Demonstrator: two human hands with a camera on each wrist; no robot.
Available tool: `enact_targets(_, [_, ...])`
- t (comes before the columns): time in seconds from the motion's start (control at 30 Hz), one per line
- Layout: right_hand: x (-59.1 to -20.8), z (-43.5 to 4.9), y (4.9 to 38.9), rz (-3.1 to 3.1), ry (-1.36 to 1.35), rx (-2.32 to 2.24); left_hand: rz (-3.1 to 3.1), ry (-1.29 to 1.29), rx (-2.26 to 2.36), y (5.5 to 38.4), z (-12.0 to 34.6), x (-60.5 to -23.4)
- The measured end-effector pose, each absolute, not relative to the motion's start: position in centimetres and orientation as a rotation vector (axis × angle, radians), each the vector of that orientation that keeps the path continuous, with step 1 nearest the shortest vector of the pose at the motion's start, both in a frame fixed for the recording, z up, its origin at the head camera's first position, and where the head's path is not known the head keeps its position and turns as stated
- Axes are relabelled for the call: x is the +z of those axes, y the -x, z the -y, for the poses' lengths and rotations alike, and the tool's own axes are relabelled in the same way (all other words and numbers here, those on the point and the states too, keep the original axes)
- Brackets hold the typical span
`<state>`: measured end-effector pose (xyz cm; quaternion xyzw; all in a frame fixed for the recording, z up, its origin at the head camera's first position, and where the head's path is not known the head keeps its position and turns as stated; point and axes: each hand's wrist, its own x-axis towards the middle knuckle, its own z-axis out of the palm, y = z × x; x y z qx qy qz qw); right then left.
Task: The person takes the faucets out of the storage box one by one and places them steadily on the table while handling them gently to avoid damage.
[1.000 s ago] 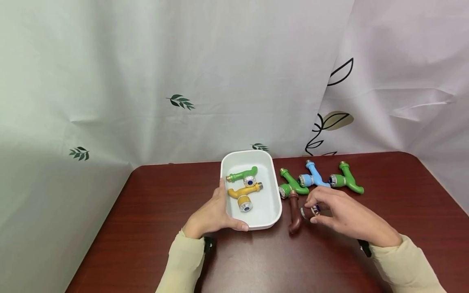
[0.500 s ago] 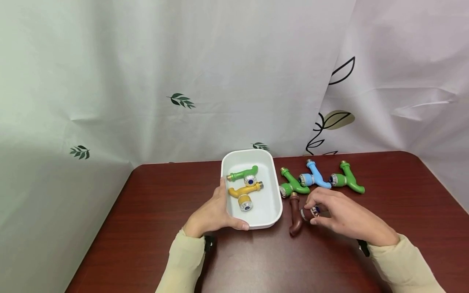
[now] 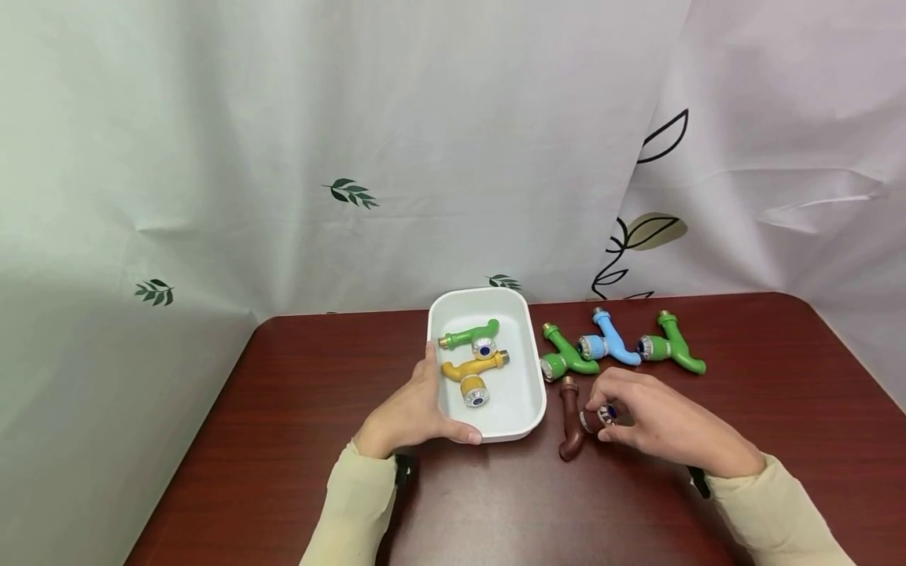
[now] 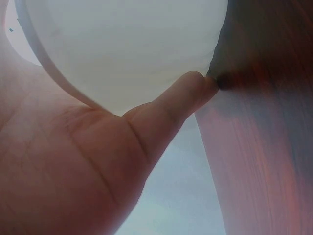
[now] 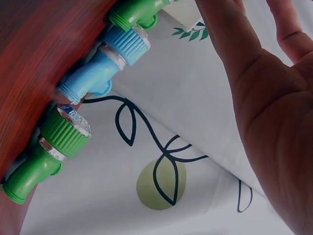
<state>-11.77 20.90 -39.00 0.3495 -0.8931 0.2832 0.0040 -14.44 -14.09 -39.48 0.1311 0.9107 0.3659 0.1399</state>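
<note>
My left hand (image 3: 406, 409) rests against the near left corner of a white tray (image 3: 524, 409), fingers along its left side and thumb along its front wall. In the left wrist view the thumb (image 4: 166, 107) lies straight on the tray's outer wall (image 4: 132, 58). A green tap (image 3: 467, 336) and a yellow tap (image 3: 473, 368) lie inside the tray. To its right, my right hand (image 3: 661, 413) pinches the knob of a brown tap (image 3: 570, 420), thumb and forefinger on either side. The other right fingers are mostly hidden.
Behind the right hand lie a green tap (image 3: 566, 354) close to the tray, a light blue tap (image 3: 609, 338) and another green tap (image 3: 672, 346). A patterned white curtain (image 3: 453, 157) hangs behind the dark red table (image 3: 318, 377).
The brown tap has shifted slightly toward me, away from the green tap behind it, with my right hand on its knob. My left hand and the tray look unmoved.
</note>
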Motion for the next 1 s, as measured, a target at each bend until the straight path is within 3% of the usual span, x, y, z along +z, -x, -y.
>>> enact_targets(1.0, [-39.42, -21.25, 12.04, 2.965, -1.073, 0.953, -2.624, -0.415, 1.112, 14.47, 14.04, -39.49])
